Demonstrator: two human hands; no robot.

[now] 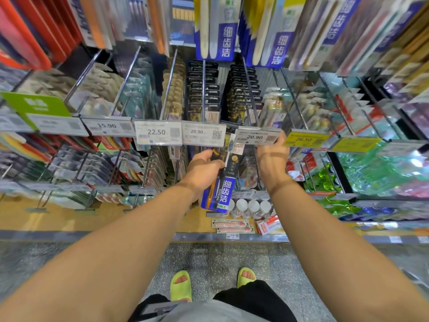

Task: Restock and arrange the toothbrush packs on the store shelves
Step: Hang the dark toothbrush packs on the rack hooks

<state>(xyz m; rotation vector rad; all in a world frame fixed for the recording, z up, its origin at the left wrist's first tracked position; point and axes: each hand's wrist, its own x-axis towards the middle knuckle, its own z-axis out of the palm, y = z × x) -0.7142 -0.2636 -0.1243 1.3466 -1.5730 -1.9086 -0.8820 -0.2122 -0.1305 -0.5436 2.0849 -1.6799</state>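
1. 2 bare hands up at the peg shelves. Left hand [202,167] grips 1 toothbrush pack [223,180], fingers curled round its edge: flat, glossy blue-and-black card, upright, just below the price rail.
2. Right hand [273,156] reaches the 20.90 price tag [255,137], fingertips on it; whether it pinches, can't tell.
3. 2 metal pegs [250,89] above carry rows of black packs [203,89].
4. 4 white round caps [253,205] below.
5. 2 lime slippers [181,285] on speckled floor.
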